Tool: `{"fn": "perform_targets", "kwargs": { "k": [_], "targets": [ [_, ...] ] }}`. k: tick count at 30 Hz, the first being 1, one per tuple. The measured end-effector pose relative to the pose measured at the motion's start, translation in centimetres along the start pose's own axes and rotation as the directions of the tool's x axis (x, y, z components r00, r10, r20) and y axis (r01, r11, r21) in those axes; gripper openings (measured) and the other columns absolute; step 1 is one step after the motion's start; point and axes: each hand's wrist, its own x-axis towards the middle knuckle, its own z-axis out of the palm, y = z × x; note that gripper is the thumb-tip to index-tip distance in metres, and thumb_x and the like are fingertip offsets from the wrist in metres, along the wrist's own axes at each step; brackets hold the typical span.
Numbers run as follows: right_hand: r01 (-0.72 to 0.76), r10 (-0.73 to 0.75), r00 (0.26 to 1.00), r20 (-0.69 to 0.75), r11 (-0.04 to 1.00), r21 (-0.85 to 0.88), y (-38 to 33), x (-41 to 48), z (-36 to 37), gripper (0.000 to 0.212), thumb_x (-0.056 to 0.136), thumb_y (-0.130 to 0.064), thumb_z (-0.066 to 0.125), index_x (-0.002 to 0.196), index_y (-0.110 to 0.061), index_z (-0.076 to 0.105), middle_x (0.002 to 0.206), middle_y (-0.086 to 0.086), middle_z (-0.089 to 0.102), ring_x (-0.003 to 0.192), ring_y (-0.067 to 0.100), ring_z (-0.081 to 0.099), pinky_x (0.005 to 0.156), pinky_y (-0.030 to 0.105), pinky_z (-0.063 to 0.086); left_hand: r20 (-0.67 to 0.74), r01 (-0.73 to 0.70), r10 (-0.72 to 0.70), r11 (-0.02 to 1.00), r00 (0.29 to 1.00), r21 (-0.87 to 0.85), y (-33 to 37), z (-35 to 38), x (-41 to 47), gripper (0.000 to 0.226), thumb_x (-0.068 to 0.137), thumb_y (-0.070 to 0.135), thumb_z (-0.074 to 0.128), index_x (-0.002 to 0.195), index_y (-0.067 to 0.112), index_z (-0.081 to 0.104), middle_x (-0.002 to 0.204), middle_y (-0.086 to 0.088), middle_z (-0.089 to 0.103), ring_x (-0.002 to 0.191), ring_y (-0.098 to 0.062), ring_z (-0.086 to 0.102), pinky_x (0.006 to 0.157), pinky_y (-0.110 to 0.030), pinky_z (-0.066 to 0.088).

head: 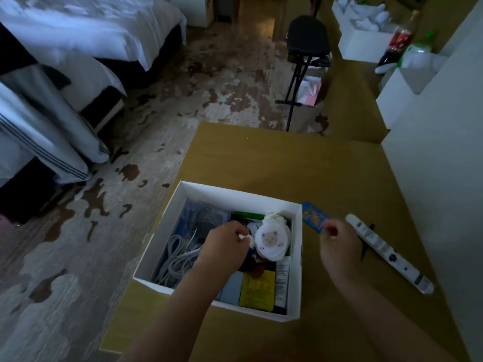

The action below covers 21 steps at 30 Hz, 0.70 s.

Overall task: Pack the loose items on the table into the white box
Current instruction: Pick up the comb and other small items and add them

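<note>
Wood-toned table (pixel 287 165) carries the white box (pixel 235 195) near its left edge. The box holds a coiled grey cable (pixel 175 257), a bear-print cloth roll (pixel 270 241) and a yellow packet (pixel 257 290). Inside it, the left hand (pixel 224 244) pinches a small white piece (pixel 245 237). The right hand (pixel 339 246) curls its fingers at a blue tag (pixel 313 215) just beside the box; whether it grips the tag cannot be told. A white remote (pixel 386 253) lies further right.

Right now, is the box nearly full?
Nearly: cables, a bear cloth and a yellow pack lie in the white box. The left hand holds a small white thing inside it; the right hand is at the blue card. The long white strip waits on the table.
</note>
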Motion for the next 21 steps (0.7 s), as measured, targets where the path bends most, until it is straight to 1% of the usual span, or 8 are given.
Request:
{"fn": "perform_targets", "kwargs": {
  "k": [2, 4, 8, 10, 12, 15, 18, 21],
  "targets": [
    [-0.145, 0.147, 0.983, 0.112, 0.989, -0.031, 3.6, 0.1, -0.3, 0.03, 0.092, -0.01, 0.052, 0.121, -0.015, 0.054, 0.124, 0.011, 0.057, 0.103, 0.02, 0.057, 0.078, 0.032, 0.049, -0.005, -0.048, 0.048, 0.999, 0.999, -0.027, 2.1, 0.5, 0.1, 0.012, 0.091, 0.025, 0.052, 0.1, 0.024, 0.06, 0.084, 0.008, 0.06, 0.067, -0.002, 0.053, 0.052, -0.014, 0.043],
    [-0.222, 0.256, 0.931, 0.26, 0.963, -0.151, 7.2, -0.7, -0.7, 0.04, 0.094, -0.017, 0.051, 0.134, -0.014, 0.044, 0.135, 0.014, 0.049, 0.116, 0.026, 0.053, 0.094, 0.043, 0.048, 0.007, -0.11, 0.111, 0.993, 0.994, -0.051, 4.3, 1.4, 0.1, 0.015, 0.091, 0.025, 0.052, 0.105, 0.027, 0.059, 0.086, 0.009, 0.06, 0.065, -0.002, 0.053, 0.051, -0.013, 0.041],
    [-0.16, 0.302, 0.866, 0.399, 0.922, -0.352, 11.9, -2.4, -2.0, 0.06, 0.094, -0.025, 0.053, 0.147, -0.016, 0.027, 0.157, 0.007, 0.021, 0.142, 0.023, 0.023, 0.116, 0.041, 0.026, 0.021, -0.244, 0.245, 0.969, 0.969, -0.032, 8.5, 4.4, 0.0, 0.016, 0.091, 0.024, 0.051, 0.105, 0.026, 0.058, 0.094, 0.007, 0.064, 0.07, -0.008, 0.057, 0.058, -0.02, 0.045],
    [-0.136, 0.28, 0.865, 0.416, 0.929, -0.343, 12.7, -2.2, -2.5, 0.058, 0.094, -0.026, 0.052, 0.146, -0.018, 0.029, 0.156, 0.005, 0.023, 0.142, 0.022, 0.025, 0.113, 0.037, 0.026, 0.045, -0.273, 0.271, 0.962, 0.961, 0.027, 10.2, 6.3, 0.2, 0.017, 0.09, 0.023, 0.051, 0.105, 0.026, 0.059, 0.096, 0.005, 0.064, 0.077, -0.008, 0.058, 0.062, -0.021, 0.044],
    [-0.184, 0.286, 0.875, 0.391, 0.943, -0.279, 13.0, -1.2, -3.1, 0.049, 0.094, -0.025, 0.052, 0.141, -0.016, 0.039, 0.146, 0.007, 0.041, 0.133, 0.021, 0.04, 0.106, 0.034, 0.036, 0.092, -0.289, 0.284, 0.956, 0.954, 0.051, 11.5, 8.3, 0.6, 0.018, 0.088, 0.021, 0.053, 0.104, 0.025, 0.06, 0.097, 0.003, 0.064, 0.079, -0.007, 0.055, 0.066, -0.02, 0.04],
    [-0.194, 0.25, 0.932, 0.264, 0.956, -0.221, 13.3, 1.5, -4.4, 0.033, 0.092, -0.018, 0.054, 0.125, -0.011, 0.054, 0.128, 0.01, 0.056, 0.116, 0.022, 0.053, 0.096, 0.031, 0.042, 0.225, -0.327, 0.299, 0.94, 0.927, 0.098, 12.9, 11.2, 1.8, 0.019, 0.088, 0.018, 0.054, 0.105, 0.02, 0.059, 0.104, -0.003, 0.062, 0.09, -0.015, 0.057, 0.076, -0.026, 0.045],
    [-0.21, 0.244, 0.953, 0.179, 0.959, -0.188, 14.3, 4.4, -5.8, 0.038, 0.09, -0.011, 0.056, 0.127, -0.011, 0.052, 0.13, 0.011, 0.054, 0.121, 0.024, 0.049, 0.1, 0.035, 0.04, 0.403, -0.401, 0.263, 0.862, 0.877, 0.31, 13.6, 13.5, 3.9, 0.03, 0.087, 0.014, 0.053, 0.116, 0.021, 0.053, 0.12, -0.005, 0.054, 0.106, -0.02, 0.054, 0.089, -0.034, 0.047],
    [-0.177, 0.212, 0.968, 0.135, 0.957, -0.231, 15.5, 7.1, -6.4, 0.042, 0.087, -0.012, 0.059, 0.128, -0.013, 0.051, 0.128, 0.01, 0.053, 0.12, 0.025, 0.047, 0.099, 0.037, 0.04, 0.499, -0.441, 0.206, 0.795, 0.842, 0.416, 14.4, 14.9, 6.6, 0.042, 0.087, 0.009, 0.056, 0.125, 0.024, 0.048, 0.135, -0.006, 0.043, 0.12, -0.023, 0.048, 0.098, -0.039, 0.043]
  ]
}}
